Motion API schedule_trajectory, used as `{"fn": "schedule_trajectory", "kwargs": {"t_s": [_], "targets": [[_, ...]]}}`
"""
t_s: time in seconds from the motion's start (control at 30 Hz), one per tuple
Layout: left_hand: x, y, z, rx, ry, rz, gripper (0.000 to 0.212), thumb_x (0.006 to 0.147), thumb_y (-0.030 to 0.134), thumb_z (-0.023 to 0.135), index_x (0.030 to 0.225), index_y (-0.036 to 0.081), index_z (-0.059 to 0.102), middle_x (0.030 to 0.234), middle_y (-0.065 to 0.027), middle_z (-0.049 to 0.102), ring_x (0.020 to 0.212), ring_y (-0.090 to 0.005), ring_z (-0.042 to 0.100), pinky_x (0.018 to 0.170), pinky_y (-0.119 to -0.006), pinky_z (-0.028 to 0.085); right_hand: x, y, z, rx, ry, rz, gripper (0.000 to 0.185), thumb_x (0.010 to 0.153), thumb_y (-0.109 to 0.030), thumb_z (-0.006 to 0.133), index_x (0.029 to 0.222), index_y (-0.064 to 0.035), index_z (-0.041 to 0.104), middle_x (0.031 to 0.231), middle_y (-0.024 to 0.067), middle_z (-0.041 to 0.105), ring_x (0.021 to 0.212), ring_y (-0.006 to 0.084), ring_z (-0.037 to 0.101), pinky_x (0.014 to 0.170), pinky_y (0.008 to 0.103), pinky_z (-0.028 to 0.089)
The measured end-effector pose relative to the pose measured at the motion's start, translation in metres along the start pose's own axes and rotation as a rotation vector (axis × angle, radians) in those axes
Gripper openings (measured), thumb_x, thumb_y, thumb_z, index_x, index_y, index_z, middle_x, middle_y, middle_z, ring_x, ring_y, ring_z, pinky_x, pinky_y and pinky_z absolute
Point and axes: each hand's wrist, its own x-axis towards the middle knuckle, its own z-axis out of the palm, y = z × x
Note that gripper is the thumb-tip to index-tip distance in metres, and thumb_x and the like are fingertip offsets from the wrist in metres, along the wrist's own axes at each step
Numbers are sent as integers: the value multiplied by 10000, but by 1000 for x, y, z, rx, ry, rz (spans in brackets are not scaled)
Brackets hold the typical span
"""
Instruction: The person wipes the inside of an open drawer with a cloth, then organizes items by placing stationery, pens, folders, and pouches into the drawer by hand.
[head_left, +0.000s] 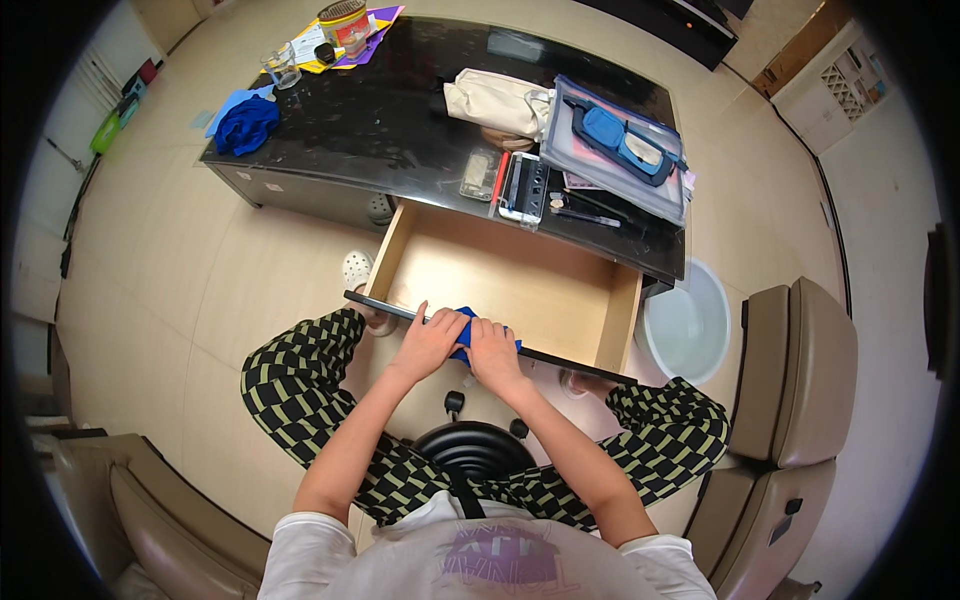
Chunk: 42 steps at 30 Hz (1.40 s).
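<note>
Both my hands meet at the front edge of a pulled-out wooden drawer. My left hand rests over the dark drawer front, touching a blue cloth. Right beside it, my right hand is closed on the same cloth, which shows between and around the fingers on both sides of the front panel. The drawer's pale inside holds nothing that I can see. It sits under a low black glossy table. A second blue cloth lies crumpled on the table's left corner.
On the table's right lie a white cloth bag, a clear zip pouch, phones and pens. A glass mug and a tin stand far left. A pale basin is right of the drawer; brown leather seats flank me.
</note>
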Motion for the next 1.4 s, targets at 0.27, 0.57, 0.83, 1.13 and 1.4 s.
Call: {"fn": "schedule_trajectory", "kwargs": {"t_s": [0.27,0.57,0.83,1.13,1.4], "targets": [[-14,-27,0,-1,32,-30,455,763,281,575,1151,80,450,1108,-40,507,1094,-185,447,1000,-515,233,23,-19,17,-34,18,-48,379,732,-171,600,1025,20,452,927,141,516,841,290,521,736,400,412],[-21,-55,-11,-31,-38,-58,469,778,250,586,1180,73,423,1142,-67,491,1129,-210,429,1013,-491,237,47,-36,25,9,-7,-97,368,732,-164,588,1013,36,460,905,144,526,823,284,534,712,387,427],[-32,-82,-20,12,-71,-56,463,784,291,568,1174,82,434,1117,-54,503,1120,-203,437,999,-497,250,67,-58,36,21,-31,-120,372,734,-148,572,1022,53,450,911,158,524,816,290,543,702,399,442],[-46,-104,-33,54,-109,-115,521,786,277,570,1240,94,392,1253,-43,437,1183,-204,388,1016,-461,247,88,-81,46,74,-80,-146,482,710,-159,577,1111,54,416,959,148,513,837,265,530,706,394,442],[-61,-113,-43,-7,-22,-271,582,783,167,575,1305,67,337,1335,-107,364,1207,-272,368,1005,-432,286,107,-99,43,245,-115,-170,555,754,-213,569,1174,88,366,988,186,514,895,312,535,751,420,444]]}}
